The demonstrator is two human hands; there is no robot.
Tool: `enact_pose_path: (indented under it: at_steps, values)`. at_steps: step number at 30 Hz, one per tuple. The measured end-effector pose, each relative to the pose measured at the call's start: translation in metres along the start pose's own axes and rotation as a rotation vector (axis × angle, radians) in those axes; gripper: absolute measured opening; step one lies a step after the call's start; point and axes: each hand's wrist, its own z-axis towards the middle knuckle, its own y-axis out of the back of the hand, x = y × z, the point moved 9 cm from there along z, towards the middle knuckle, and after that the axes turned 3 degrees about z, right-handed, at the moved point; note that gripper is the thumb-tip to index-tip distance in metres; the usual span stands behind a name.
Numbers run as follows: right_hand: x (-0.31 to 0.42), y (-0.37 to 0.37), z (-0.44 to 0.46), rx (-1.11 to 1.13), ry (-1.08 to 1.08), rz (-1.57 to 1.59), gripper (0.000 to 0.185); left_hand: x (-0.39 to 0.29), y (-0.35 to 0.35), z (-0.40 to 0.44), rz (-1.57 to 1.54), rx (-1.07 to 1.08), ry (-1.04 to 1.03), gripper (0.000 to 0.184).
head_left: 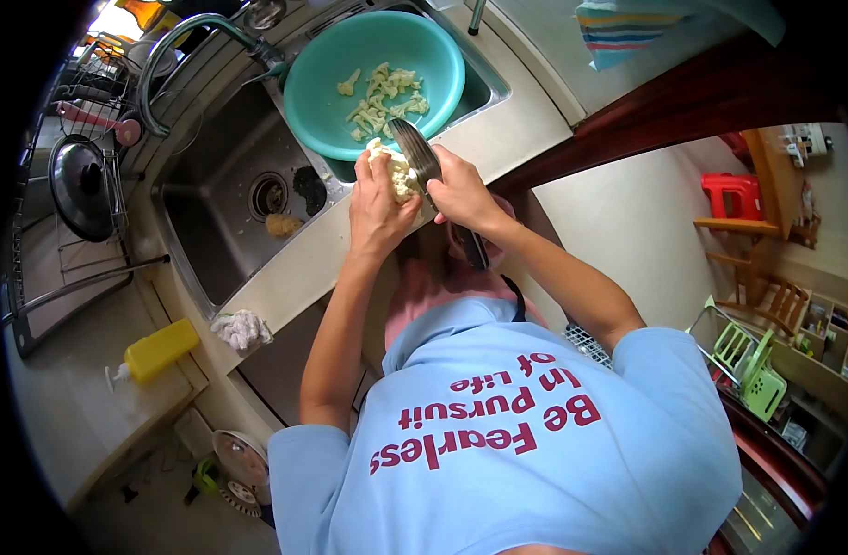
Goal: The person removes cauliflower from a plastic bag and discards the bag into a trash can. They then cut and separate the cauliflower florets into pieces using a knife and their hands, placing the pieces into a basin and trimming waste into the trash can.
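A pale head of cauliflower (402,176) is in my left hand (377,205), whose fingers wrap round its left side. My right hand (461,191) grips a knife (414,151) with a broad dark blade that lies against the cauliflower's right side; its black handle end shows below the hand. Both hands are close together at the near rim of a large turquoise basin (299,116). Several cut cauliflower florets (387,92) lie in the bottom of the basin. The palm sides of both hands are hidden.
The basin rests over the right part of a steel sink (211,217). A curved faucet (151,92) stands behind. Left are a dish rack with a black lid (80,188), a yellow bottle (162,351) and a white cloth (241,329) on the counter edge.
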Motion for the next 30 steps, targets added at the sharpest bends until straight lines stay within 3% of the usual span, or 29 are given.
enact_pose_path:
  at_steps: [2,9,15,19,23,24,27,30]
  values:
    - [-0.003,-0.002,0.004,0.019,-0.056,-0.013,0.037,-0.002,-0.004,-0.002,0.019,-0.028,-0.042,0.069]
    - [-0.013,-0.019,0.029,0.017,-0.199,-0.097,0.031,-0.004,0.000,-0.008,0.050,-0.083,-0.012,0.062]
    - [-0.016,-0.021,0.036,-0.115,-0.185,-0.287,0.035,0.005,-0.002,-0.016,0.017,-0.099,-0.016,0.060]
    - [-0.016,-0.020,0.014,-0.014,-0.187,-0.188,0.033,0.013,0.006,-0.013,-0.075,-0.128,-0.056,0.052]
    - [-0.013,-0.026,0.036,-0.070,-0.066,-0.427,0.027,0.013,0.007,-0.020,-0.069,-0.191,-0.064,0.048]
    - [-0.022,-0.026,0.037,0.013,-0.237,-0.460,0.033,0.017,0.006,-0.018,-0.086,-0.166,-0.048,0.048]
    - [-0.028,-0.018,0.032,0.001,-0.306,-0.230,0.028,0.036,0.013,-0.010,-0.128,-0.160,-0.116,0.047]
    - [-0.042,-0.014,0.031,0.055,-0.333,-0.055,0.022,0.070,-0.008,0.002,-0.734,0.173,0.023,0.043]
